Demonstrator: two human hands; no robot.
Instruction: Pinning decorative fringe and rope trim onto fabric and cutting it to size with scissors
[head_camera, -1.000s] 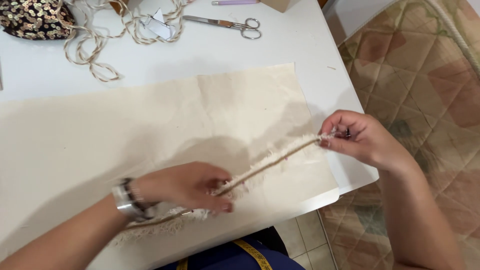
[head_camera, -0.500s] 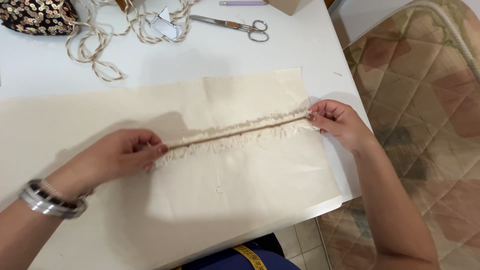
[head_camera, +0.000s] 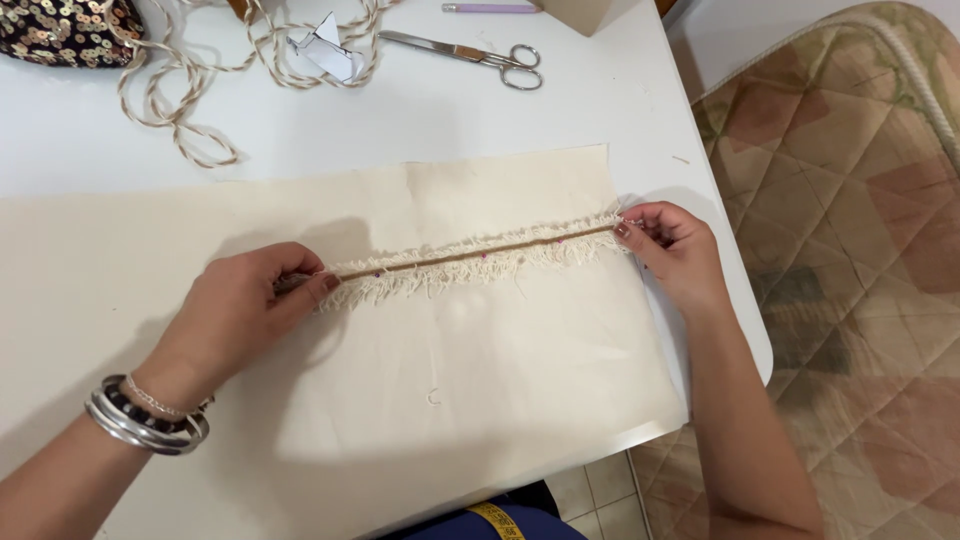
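Both hands sit on the cream fabric sheet: the left hand pinches one end of the cream fringed trim with its brown cord, the right hand the other, so the trim bars the lane between them. Below it the cloth lies bare to the white table's near edge. Above, a bare strip of table runs before the looped beige twisted rope, the steel scissors and what seems a folded paper scrap.
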